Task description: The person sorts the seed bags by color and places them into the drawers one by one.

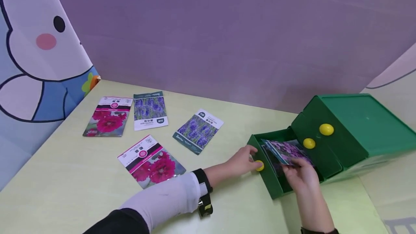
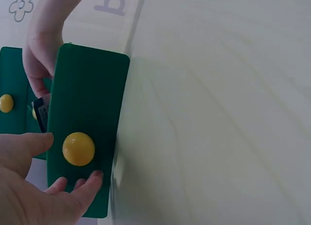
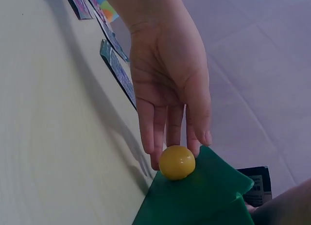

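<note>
Black sleeve (image 1: 118, 223); left hand (image 1: 242, 161) spread beside yellow knob (image 2: 78, 149); right hand (image 1: 303, 179) pinches mauve-flowered packet (image 1: 286, 150).

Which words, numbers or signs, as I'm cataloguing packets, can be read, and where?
Seemingly "Bei…": farther purple-flower packet; later letters unclear.
Sideways "b" or "q": pale backdrop.
Too small or blurred: print on the nearer purple-flower packet, both pink-flower packets, packet in the right hand.
</note>
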Demonstrator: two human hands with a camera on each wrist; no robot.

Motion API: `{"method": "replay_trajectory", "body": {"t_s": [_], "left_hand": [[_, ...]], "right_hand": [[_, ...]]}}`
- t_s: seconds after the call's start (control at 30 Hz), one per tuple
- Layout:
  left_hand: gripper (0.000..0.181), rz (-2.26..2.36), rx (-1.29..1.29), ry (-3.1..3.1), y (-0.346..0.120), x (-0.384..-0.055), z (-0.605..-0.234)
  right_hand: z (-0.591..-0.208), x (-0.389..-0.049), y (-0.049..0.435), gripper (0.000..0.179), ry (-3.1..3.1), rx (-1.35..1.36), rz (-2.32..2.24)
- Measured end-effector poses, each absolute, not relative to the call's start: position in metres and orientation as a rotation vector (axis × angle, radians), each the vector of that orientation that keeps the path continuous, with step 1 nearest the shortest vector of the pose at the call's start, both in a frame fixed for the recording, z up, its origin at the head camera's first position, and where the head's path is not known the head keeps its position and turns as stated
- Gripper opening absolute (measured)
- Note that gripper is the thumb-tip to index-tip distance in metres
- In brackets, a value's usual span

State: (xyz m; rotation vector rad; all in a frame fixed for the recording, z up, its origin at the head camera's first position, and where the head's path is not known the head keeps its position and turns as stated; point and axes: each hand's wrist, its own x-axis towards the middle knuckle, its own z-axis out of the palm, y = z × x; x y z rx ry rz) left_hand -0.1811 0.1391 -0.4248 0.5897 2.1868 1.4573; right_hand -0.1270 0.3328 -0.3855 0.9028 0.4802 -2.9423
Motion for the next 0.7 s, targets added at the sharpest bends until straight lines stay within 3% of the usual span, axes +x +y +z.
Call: {"method": "replay_trajectory", "body": {"t_s": [0.3,0.7], "left_hand": [[0.035,1.542,0.502,2.215,0.149,-0.186,-0.433],[0.040,1.557,0.507,2.145,0.150,-0.186,-0.435]], "right_hand": [[-0.385,-0.125,0.326,0.066,0.467,0.919,-3.010],[-0.375,-0.115,0.312,0.067,0.835,0.921,-3.014]]}}
